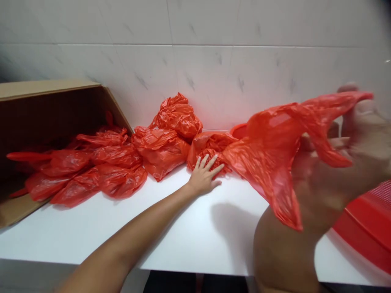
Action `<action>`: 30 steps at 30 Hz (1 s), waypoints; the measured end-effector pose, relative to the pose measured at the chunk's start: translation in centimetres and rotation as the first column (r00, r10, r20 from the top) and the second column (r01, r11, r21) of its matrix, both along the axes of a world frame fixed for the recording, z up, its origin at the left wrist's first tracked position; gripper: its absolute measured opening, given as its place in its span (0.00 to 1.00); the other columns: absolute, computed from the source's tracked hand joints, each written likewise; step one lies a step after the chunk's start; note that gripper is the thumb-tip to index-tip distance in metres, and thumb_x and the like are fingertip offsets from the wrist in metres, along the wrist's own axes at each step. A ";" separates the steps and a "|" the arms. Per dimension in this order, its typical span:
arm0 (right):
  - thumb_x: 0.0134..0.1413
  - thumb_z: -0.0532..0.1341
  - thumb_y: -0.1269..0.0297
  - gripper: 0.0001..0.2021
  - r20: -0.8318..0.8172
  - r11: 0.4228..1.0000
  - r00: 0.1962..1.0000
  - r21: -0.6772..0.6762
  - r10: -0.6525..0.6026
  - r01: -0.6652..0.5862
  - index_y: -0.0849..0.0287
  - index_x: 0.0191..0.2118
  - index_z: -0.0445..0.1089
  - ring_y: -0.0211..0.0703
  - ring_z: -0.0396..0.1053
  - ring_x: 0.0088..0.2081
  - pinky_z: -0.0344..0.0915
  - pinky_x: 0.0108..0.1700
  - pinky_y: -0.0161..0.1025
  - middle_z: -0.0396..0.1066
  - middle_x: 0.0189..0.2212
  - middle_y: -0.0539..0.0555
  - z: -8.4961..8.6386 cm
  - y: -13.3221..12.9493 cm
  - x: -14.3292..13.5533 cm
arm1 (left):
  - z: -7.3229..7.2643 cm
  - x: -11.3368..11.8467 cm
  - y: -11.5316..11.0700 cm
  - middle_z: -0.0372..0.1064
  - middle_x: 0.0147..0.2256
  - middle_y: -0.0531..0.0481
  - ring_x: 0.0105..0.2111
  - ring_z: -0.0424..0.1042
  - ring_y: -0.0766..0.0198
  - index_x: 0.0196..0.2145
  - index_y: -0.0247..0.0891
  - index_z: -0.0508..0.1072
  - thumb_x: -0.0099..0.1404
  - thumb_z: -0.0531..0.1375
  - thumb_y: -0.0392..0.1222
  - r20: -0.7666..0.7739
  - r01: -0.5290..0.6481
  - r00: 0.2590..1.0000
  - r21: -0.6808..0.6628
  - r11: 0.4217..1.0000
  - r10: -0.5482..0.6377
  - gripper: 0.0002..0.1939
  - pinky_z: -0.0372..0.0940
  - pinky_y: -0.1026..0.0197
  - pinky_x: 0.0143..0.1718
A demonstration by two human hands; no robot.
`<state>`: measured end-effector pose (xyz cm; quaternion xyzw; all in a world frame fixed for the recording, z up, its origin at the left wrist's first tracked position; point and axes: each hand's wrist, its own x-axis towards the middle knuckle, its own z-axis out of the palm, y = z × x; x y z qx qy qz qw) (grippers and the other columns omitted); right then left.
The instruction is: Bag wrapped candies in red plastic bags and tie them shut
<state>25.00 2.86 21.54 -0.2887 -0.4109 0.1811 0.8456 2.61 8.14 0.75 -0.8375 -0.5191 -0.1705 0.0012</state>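
My left hand (204,176) lies flat with its fingers spread on the lower part of a red plastic bag (258,150) near the wall. This thin bag stretches up to the right, where my right hand (363,134) grips its top end. Motion smears the right hand, and part of the bag hides its fingers. Just left of my left hand sit a filled, bunched red bag (163,152) and another crumpled red bag (179,116) behind it.
On the left, a cardboard box (117,108) lies on its side with several red bags (91,167) spilling from its mouth. A red basket (365,228) stands at right, and a red rim (238,131) shows behind the stretched bag. White tabletop (171,228) meets a tiled wall.
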 end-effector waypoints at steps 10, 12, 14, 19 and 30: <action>0.56 0.70 0.62 0.06 0.287 0.974 0.954 -0.178 -0.087 0.143 0.56 0.37 0.85 0.49 0.80 0.38 0.72 0.35 0.45 0.83 0.40 0.56 -0.7 0.4 2.1 | 8.9 -0.2 7.5 0.64 0.69 0.40 0.70 0.61 0.46 0.57 0.40 0.78 0.68 0.64 0.42 0.161 -0.017 0.987 -0.080 0.997 0.030 0.20 0.55 0.44 0.72; 0.56 0.70 0.61 0.06 0.429 0.955 0.903 -0.260 -0.017 0.142 0.55 0.32 0.85 0.50 0.80 0.41 0.72 0.38 0.45 0.84 0.41 0.55 -0.6 0.6 2.1 | 10.0 0.1 3.7 0.73 0.61 0.40 0.62 0.70 0.53 0.53 0.38 0.77 0.74 0.58 0.42 0.438 -0.041 0.899 0.056 0.998 0.013 0.14 0.62 0.48 0.67; 0.56 0.70 0.59 0.08 0.530 0.933 0.844 -0.337 0.077 0.127 0.54 0.29 0.83 0.49 0.80 0.40 0.71 0.38 0.44 0.83 0.42 0.54 -0.5 0.8 1.4 | 10.3 1.1 -0.9 0.76 0.50 0.42 0.51 0.77 0.56 0.52 0.40 0.73 0.77 0.56 0.47 0.741 -0.041 0.668 0.123 0.992 -0.064 0.13 0.70 0.50 0.58; 0.58 0.67 0.59 0.14 0.682 0.914 0.683 -0.402 0.262 0.051 0.56 0.23 0.77 0.48 0.78 0.40 0.68 0.38 0.41 0.82 0.41 0.55 -0.4 0.4 -1.3 | 7.6 4.6 -8.0 0.58 0.64 0.34 0.61 0.68 0.44 0.71 0.48 0.46 0.52 0.78 0.49 0.839 0.047 0.535 -0.147 0.988 0.099 0.60 0.68 0.41 0.59; 0.66 0.61 0.55 0.21 0.808 0.887 0.502 -0.436 0.309 0.155 0.54 0.22 0.60 0.34 0.52 0.18 0.46 0.24 0.37 0.59 0.15 0.43 -1.5 1.4 -0.1 | 5.0 -3.5 -6.2 0.72 0.42 0.49 0.43 0.76 0.60 0.54 0.44 0.65 0.53 0.55 0.27 0.828 0.067 0.515 -0.298 0.952 0.222 0.31 0.73 0.60 0.38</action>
